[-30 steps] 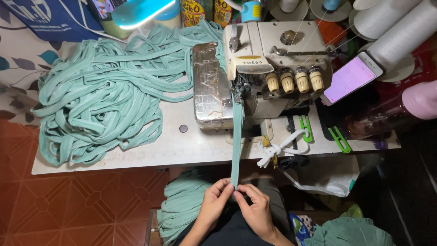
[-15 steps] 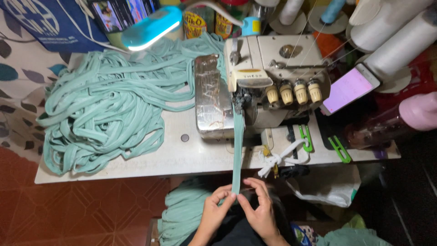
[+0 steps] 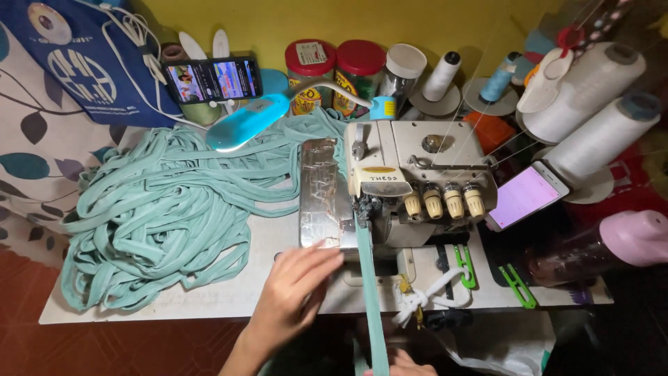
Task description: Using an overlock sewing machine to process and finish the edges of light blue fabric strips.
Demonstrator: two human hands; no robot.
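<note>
Head view: teal strip feeding through the overlock machine.
Right hand (image 3: pixel 400 363), barely visible, grip unclear, at the teal strip (image 3: pixel 370 299); left hand (image 3: pixel 296 289) open, fingers spread, near the overlock machine (image 3: pixel 410 184). Beyond, a large heap of strip (image 3: pixel 160 216) lies on the table (image 3: pixel 278 237); much looks unfinished.

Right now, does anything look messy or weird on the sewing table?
Yes. The teal fabric strip lies in a big tangled heap left of the sewing machine, with loops hanging over the table edge. Nothing looks spilled or broken.
</note>
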